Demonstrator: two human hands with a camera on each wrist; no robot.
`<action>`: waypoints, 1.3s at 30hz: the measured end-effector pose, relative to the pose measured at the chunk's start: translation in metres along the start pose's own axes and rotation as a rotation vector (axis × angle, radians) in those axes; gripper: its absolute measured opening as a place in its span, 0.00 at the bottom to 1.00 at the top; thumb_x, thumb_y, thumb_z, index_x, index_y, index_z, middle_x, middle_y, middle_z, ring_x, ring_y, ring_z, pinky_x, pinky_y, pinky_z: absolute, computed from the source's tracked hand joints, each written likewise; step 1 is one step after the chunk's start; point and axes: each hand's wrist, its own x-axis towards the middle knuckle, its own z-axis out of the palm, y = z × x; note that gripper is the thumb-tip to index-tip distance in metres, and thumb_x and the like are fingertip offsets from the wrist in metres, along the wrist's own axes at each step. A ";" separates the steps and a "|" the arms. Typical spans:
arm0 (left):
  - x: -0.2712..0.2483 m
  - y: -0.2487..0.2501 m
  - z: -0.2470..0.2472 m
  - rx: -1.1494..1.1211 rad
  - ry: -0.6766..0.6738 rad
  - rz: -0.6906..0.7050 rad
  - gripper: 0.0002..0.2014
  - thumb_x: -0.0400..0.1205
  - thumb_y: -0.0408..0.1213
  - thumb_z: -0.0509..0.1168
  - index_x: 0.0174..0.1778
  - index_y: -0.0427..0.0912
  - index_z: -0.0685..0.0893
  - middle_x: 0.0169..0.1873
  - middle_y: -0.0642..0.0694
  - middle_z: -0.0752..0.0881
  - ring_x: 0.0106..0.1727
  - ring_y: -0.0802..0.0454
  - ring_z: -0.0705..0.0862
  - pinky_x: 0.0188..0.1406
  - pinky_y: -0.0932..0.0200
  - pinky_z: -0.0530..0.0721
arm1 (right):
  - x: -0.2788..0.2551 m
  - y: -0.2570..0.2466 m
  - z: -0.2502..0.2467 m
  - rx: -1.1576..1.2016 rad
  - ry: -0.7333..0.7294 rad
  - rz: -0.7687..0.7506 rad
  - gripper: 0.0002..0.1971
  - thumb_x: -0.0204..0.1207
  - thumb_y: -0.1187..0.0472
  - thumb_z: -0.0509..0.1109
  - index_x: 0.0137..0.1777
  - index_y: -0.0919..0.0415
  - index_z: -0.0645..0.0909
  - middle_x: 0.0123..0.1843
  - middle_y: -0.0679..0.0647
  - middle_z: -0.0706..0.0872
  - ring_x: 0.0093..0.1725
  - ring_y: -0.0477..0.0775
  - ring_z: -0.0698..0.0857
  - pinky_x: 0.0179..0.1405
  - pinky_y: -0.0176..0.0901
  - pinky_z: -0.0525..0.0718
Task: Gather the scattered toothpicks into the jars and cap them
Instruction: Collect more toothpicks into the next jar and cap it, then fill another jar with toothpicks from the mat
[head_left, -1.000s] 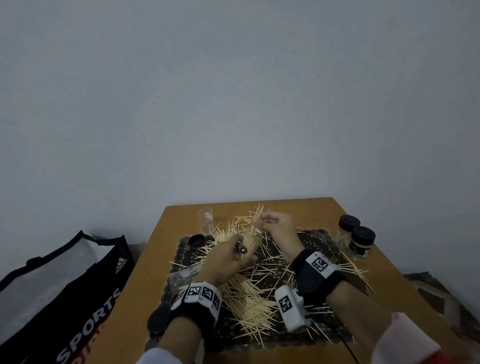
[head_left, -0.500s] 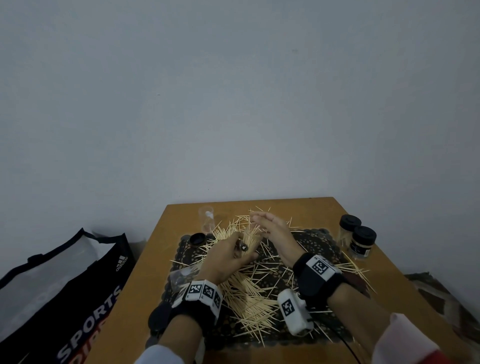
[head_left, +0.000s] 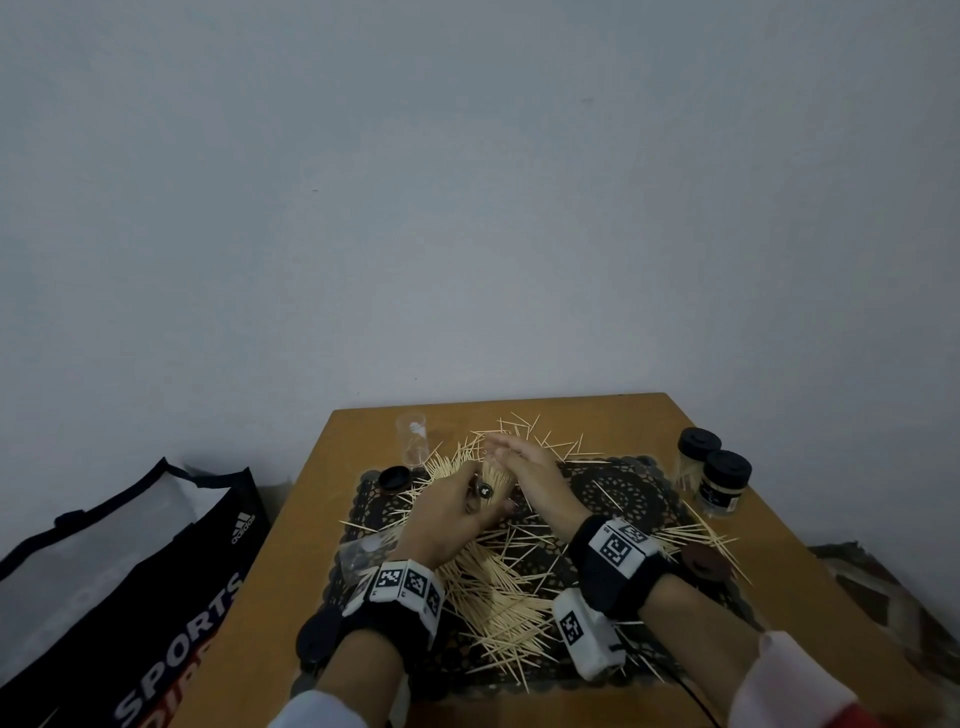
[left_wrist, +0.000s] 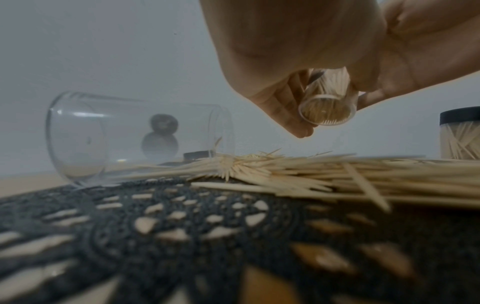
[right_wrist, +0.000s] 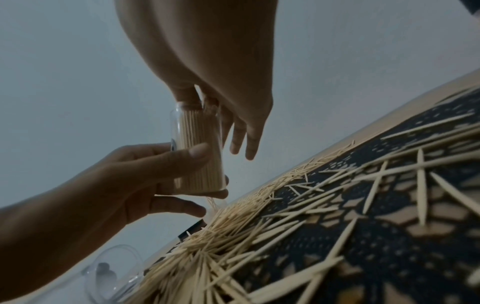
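Observation:
My left hand (head_left: 475, 486) grips a clear jar (head_left: 493, 480) packed with toothpicks, a little above the dark lace mat (head_left: 623, 493). In the right wrist view the left thumb (right_wrist: 198, 152) lies across the jar (right_wrist: 200, 164). The left wrist view shows the jar's bottom (left_wrist: 326, 112) between my curled fingers. My right hand (head_left: 509, 452) is over the jar's mouth with fingers straight, touching the toothpick tops. Scattered toothpicks (head_left: 498, 587) cover the mat in heaps.
An empty jar (head_left: 413, 439) stands at the back left with a black cap (head_left: 393, 477) beside it. Another clear jar (left_wrist: 137, 137) lies on its side. Two capped jars (head_left: 727, 488) stand at the table's right edge. A black sports bag (head_left: 130, 571) sits on the floor, left.
The bundle of toothpicks that my right hand pinched above the jar has gone down into it. The right fingers have straightened over the mouth. The left hand has kept its grip.

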 end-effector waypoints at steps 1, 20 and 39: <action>0.000 -0.001 0.000 -0.003 0.000 0.004 0.20 0.77 0.64 0.67 0.51 0.52 0.74 0.35 0.53 0.84 0.34 0.55 0.81 0.35 0.56 0.76 | -0.001 0.000 0.000 0.003 -0.012 0.009 0.20 0.87 0.61 0.58 0.78 0.55 0.70 0.71 0.53 0.79 0.70 0.50 0.78 0.66 0.37 0.77; -0.004 0.016 -0.009 -0.209 0.144 -0.095 0.27 0.84 0.54 0.62 0.75 0.48 0.63 0.32 0.56 0.79 0.26 0.72 0.78 0.27 0.76 0.73 | -0.059 -0.025 -0.151 -1.227 -0.512 0.657 0.22 0.66 0.63 0.81 0.51 0.56 0.71 0.62 0.54 0.79 0.55 0.53 0.77 0.35 0.38 0.75; -0.002 0.000 -0.001 -0.085 -0.122 -0.093 0.30 0.80 0.62 0.64 0.70 0.46 0.70 0.56 0.50 0.87 0.50 0.55 0.86 0.52 0.58 0.84 | -0.013 -0.052 -0.108 -0.879 -0.233 0.280 0.21 0.63 0.68 0.82 0.54 0.55 0.81 0.56 0.48 0.78 0.55 0.52 0.79 0.39 0.35 0.74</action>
